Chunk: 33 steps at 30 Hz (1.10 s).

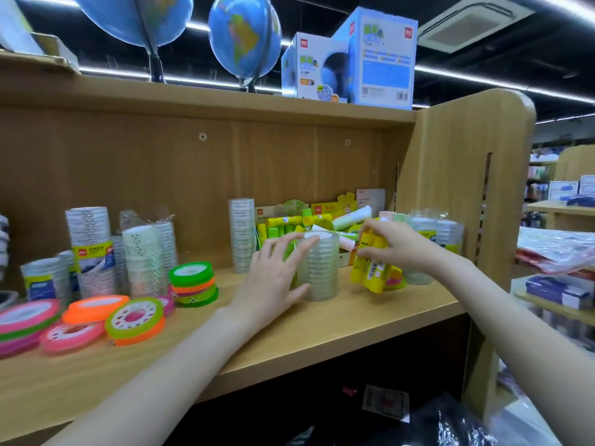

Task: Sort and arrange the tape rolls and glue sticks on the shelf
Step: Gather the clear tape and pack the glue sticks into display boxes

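On the wooden shelf (354,320) my left hand (273,278) wraps round a stack of clear tape rolls (320,268) standing upright at the middle. To its right my right hand (396,246) holds a bunch of yellow glue sticks (370,272), tilted, just above the shelf board. Behind both lies a heap of yellow and green glue sticks in boxes (296,223). A tall column of clear tape (241,235) stands at the back. Neon tape rolls (193,283) are stacked left of centre, with more pink and orange rolls (93,313) lying flat at the left.
Wrapped clear tape stacks (93,246) crowd the left back of the shelf, and more stand at the right corner (434,233). The side panel (467,188) closes the right end. Globes (244,37) and boxes (351,59) sit on top. Other shelves stand to the right.
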Tool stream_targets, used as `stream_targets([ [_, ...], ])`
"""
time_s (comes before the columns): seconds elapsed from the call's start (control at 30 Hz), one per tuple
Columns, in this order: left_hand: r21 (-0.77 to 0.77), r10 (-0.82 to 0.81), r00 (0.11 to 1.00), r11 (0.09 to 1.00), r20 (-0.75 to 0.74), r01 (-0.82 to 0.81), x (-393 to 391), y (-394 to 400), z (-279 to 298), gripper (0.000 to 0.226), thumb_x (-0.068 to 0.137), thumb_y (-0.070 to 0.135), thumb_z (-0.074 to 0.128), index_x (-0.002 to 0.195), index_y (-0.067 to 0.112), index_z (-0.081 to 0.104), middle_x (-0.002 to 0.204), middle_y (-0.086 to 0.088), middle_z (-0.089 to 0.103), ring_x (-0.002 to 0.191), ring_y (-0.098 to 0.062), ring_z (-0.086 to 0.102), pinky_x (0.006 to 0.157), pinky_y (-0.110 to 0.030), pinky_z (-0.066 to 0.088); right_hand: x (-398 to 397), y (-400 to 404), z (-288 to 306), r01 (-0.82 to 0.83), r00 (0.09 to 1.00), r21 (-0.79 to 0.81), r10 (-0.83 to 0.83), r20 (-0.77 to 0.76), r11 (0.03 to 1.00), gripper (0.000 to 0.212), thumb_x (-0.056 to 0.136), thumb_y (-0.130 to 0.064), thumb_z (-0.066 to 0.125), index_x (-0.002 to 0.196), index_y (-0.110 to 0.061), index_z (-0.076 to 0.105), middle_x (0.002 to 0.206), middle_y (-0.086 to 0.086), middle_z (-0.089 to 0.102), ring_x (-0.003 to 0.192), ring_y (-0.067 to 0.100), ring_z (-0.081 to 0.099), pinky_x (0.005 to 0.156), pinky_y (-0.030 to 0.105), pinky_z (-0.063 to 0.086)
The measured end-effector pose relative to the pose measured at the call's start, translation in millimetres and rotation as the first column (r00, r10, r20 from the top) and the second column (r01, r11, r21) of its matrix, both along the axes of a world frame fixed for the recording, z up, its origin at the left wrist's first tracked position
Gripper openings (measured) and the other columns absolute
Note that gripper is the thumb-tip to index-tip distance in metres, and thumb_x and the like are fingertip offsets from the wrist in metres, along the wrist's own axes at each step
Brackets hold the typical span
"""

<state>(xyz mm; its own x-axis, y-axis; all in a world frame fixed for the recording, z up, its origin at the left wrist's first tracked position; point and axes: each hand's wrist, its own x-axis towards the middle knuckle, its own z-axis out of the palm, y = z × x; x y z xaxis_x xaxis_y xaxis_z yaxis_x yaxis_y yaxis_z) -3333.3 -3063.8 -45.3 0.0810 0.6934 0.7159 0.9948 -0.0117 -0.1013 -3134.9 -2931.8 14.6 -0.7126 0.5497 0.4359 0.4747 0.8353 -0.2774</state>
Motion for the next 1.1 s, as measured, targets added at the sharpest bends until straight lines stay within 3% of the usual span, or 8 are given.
stream_targets([
  [0.13, 0.053, 0.003, 0.996, 0.999, -0.088, 0.002, -7, -1, 1, 0.077, 0.076, 0.038, 0.068, 0.14, 0.034, 0.024, 0.133, -0.002, 0.047, 0.114, -0.023, 0.039, 0.088, -0.041, 0.044, -2, -6, 22, 0.011, 0.976, 0.135, 0.019, -0.218, 0.991, 0.024, 0.087, -0.026, 0.063, 0.104, -0.012, 0.054, 0.081, 0.006, 0.061, 0.073, 0.025, 0.055, 0.06, 0.029, 0.037],
  [0.27, 0.133, -0.051, 0.995, 0.989, -0.085, 0.062, -9, 6, 8, 0.055, 0.081, 0.049, 0.042, 0.131, 0.026, 0.045, 0.118, -0.005, 0.056, 0.107, -0.019, 0.039, 0.085, -0.04, 0.045, -13, 3, 41, 0.031, 0.927, 0.136, 0.022, -0.373, 0.99, 0.021, 0.088, -0.026, 0.061, 0.101, -0.015, 0.05, 0.087, 0.015, 0.065, 0.076, 0.033, 0.06, 0.071, 0.042, 0.05],
  [0.4, 0.033, -0.17, 0.972, 0.985, 0.163, 0.167, -3, 10, 23, 0.062, 0.083, 0.058, 0.024, 0.127, 0.027, 0.056, 0.121, 0.003, 0.054, 0.117, -0.014, 0.04, 0.097, -0.028, 0.025, -23, 24, 57, 0.178, 0.952, 0.125, -0.139, -0.272, 0.976, 0.022, 0.089, -0.027, 0.06, 0.104, -0.014, 0.052, 0.075, 0.004, 0.057, 0.065, 0.027, 0.056, 0.055, 0.031, 0.038],
  [0.5, 0.054, -0.27, 0.917, 0.962, 0.294, 0.266, -4, 19, 33, 0.06, 0.083, 0.059, 0.025, 0.113, 0.026, 0.066, 0.113, 0.007, 0.059, 0.111, -0.009, 0.046, 0.1, -0.034, 0.032, -30, 40, 66, 0.195, 0.971, 0.057, -0.184, -0.155, 0.979, 0.024, 0.087, -0.027, 0.063, 0.106, -0.014, 0.054, 0.096, 0.007, 0.062, 0.066, 0.024, 0.061, 0.051, 0.027, 0.045],
  [0.6, 0.019, -0.246, 0.954, 0.969, 0.169, 0.247, -9, 28, 30, 0.056, 0.083, 0.061, 0.034, 0.114, 0.026, 0.064, 0.113, 0.007, 0.06, 0.11, -0.011, 0.05, 0.098, -0.035, 0.035, -42, 43, 58, 0.169, 0.981, 0.064, -0.174, 0.083, 0.983, 0.035, 0.085, -0.029, 0.065, 0.114, -0.014, 0.054, 0.113, 0.004, 0.054, 0.062, 0.016, 0.056, 0.042, 0.019, 0.043],
  [0.77, 0.035, -0.198, 0.98, 0.98, 0.003, 0.198, -15, 31, 20, 0.054, 0.083, 0.056, 0.042, 0.126, 0.026, 0.054, 0.119, 0.004, 0.056, 0.111, -0.015, 0.049, 0.094, -0.036, 0.036, -66, 46, 21, 0.086, 0.956, 0.175, -0.13, 0.262, 0.981, 0.037, 0.089, -0.03, 0.059, 0.119, -0.012, 0.05, 0.118, 0.009, 0.057, 0.107, 0.026, 0.053, 0.073, 0.031, 0.039],
  [0.9, 0.035, -0.196, 0.98, 0.98, 0.033, 0.195, -14, 31, 18, 0.054, 0.084, 0.056, 0.041, 0.128, 0.026, 0.053, 0.121, 0.004, 0.054, 0.113, -0.014, 0.045, 0.095, -0.035, 0.036, -70, 48, 3, 0.05, 0.962, 0.198, -0.1, 0.254, 0.979, 0.029, 0.089, -0.029, 0.058, 0.111, -0.012, 0.049, 0.1, 0.007, 0.057, 0.093, 0.023, 0.057, 0.067, 0.035, 0.044],
  [1.1, 0.048, -0.212, 0.975, 0.977, 0.071, 0.209, -13, 32, 16, 0.054, 0.083, 0.055, 0.043, 0.127, 0.025, 0.053, 0.121, 0.004, 0.053, 0.113, -0.011, 0.042, 0.095, -0.039, 0.041, -70, 45, -3, 0.048, 0.967, 0.265, -0.111, 0.23, 0.963, 0.029, 0.089, -0.031, 0.056, 0.11, -0.012, 0.048, 0.098, 0.012, 0.062, 0.086, 0.031, 0.061, 0.061, 0.036, 0.043],
])
